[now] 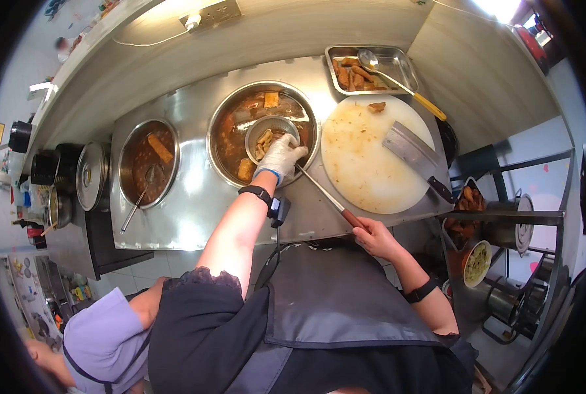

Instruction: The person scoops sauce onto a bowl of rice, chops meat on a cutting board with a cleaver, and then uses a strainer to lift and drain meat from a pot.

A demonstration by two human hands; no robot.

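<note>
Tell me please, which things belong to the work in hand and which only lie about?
In use:
- ladle, its handle in the right hand
- food pieces in it, at the gloved left hand
- middle pot

Lying about:
- cleaver on the round board
- yellow-handled spoon on the tray
- left pot

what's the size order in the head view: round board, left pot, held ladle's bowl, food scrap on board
Largest to smallest:
1. Round board
2. Left pot
3. Held ladle's bowl
4. Food scrap
</note>
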